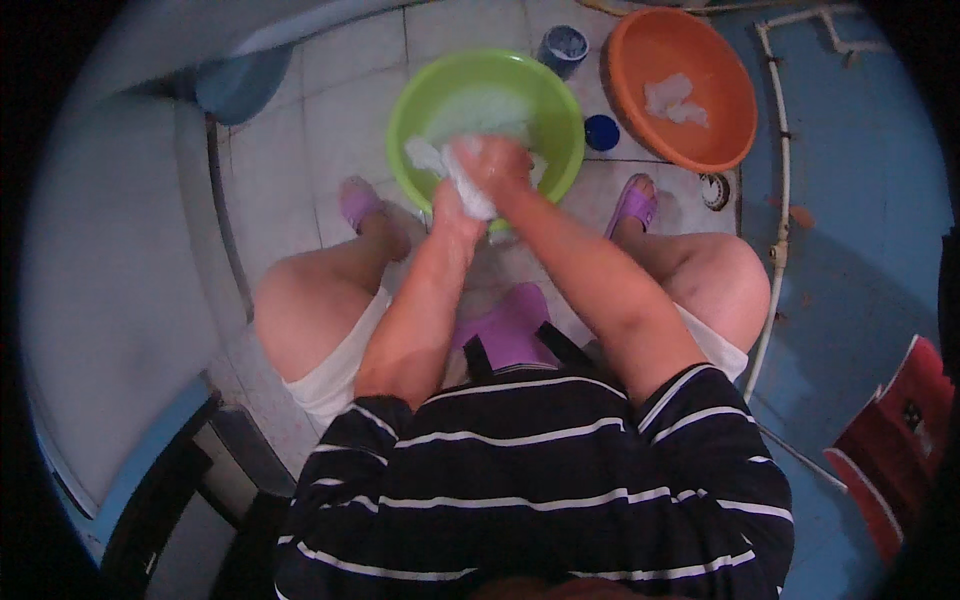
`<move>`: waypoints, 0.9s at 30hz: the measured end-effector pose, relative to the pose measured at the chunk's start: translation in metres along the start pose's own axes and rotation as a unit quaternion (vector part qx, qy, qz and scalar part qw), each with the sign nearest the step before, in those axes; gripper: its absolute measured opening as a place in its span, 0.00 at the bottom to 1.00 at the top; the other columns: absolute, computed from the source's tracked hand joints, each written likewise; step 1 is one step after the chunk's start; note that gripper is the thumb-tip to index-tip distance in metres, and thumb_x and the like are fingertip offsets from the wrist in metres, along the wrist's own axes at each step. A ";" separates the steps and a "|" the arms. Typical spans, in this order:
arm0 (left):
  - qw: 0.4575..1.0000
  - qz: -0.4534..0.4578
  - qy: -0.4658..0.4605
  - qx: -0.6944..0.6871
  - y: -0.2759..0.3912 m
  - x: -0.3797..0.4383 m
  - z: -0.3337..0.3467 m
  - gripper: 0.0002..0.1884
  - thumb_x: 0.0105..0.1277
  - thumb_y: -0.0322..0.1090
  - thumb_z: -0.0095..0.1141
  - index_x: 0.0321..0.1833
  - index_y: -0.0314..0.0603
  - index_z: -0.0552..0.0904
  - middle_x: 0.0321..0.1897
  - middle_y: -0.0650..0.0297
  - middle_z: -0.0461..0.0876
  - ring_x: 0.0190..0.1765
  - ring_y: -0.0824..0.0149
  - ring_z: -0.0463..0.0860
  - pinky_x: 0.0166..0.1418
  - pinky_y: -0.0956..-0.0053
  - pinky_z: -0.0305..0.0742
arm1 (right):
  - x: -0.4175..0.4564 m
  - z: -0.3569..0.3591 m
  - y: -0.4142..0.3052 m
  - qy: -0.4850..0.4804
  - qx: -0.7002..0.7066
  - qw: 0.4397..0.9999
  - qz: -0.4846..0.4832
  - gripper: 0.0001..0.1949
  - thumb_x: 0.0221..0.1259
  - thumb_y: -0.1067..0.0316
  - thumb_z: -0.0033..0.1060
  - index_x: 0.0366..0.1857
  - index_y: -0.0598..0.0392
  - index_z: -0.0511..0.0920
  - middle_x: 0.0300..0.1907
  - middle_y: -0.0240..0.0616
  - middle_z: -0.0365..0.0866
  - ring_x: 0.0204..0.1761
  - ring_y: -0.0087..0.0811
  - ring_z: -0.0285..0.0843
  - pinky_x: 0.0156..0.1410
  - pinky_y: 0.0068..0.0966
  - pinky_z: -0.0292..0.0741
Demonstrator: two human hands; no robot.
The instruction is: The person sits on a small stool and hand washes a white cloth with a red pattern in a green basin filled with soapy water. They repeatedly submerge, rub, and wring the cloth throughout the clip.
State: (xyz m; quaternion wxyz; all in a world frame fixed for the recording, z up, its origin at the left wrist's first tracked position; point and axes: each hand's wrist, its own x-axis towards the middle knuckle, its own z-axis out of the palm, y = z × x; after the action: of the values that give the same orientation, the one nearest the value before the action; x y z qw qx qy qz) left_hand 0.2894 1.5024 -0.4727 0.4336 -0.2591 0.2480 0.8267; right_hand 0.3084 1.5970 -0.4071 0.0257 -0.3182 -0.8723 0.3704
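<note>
A green plastic basin (pixel 405 97) stands on the tiled floor between my feet, with sudsy water (pixel 480 109) in it. Over its near side my left hand (pixel 456 210) grips a wet white cloth (pixel 466 184). My right hand (pixel 495 161) is closed on the same cloth from above, and its fingers are partly blurred. Part of the white cloth hangs out to the left, towards the basin's wall. More white material shows to the right of my right hand; whether it is cloth or foam I cannot tell.
An orange basin (pixel 626 75) at the upper right holds a crumpled white cloth (pixel 671 97). Between the basins are an open blue tub (pixel 564 49) and a blue lid (pixel 601 133). A round floor drain (pixel 715 192) lies near the pipe (pixel 780 150) along the blue wall. A red cloth (pixel 896 435) hangs at right.
</note>
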 end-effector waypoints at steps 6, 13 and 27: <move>0.997 -0.060 -0.039 -0.002 0.010 -0.043 0.057 0.26 0.73 0.50 0.34 0.65 0.41 0.68 0.59 0.56 0.73 0.59 0.57 0.74 0.65 0.58 0.69 | 0.041 -0.036 0.041 0.091 0.101 0.989 0.055 0.21 0.58 0.43 0.54 0.38 0.52 0.82 0.40 0.48 0.82 0.42 0.45 0.80 0.47 0.40 0.74; 0.994 -0.104 -0.037 -0.025 -0.001 -0.049 0.074 0.32 0.70 0.61 0.39 0.66 0.44 0.67 0.62 0.58 0.72 0.63 0.56 0.72 0.67 0.58 0.67 | -0.002 -0.017 0.079 -0.190 0.628 0.688 0.311 0.18 0.62 0.55 0.57 0.49 0.55 0.75 0.47 0.40 0.79 0.46 0.35 0.78 0.49 0.41 0.77; 0.996 -0.076 -0.030 -0.030 0.017 -0.036 0.051 0.19 0.65 0.27 0.48 0.60 0.32 0.69 0.56 0.53 0.75 0.59 0.56 0.75 0.65 0.57 0.70 | -0.003 -0.046 0.053 -0.117 0.557 0.781 0.258 0.17 0.61 0.53 0.59 0.44 0.55 0.78 0.39 0.34 0.80 0.38 0.30 0.77 0.39 0.31 0.74</move>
State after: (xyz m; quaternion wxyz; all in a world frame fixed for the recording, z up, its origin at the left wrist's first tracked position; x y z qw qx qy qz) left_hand 0.2813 1.5055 -0.4084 0.4948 -0.2650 0.1890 0.8057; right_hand 0.3526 1.6521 -0.4080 -0.0003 -0.4155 -0.3962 0.8187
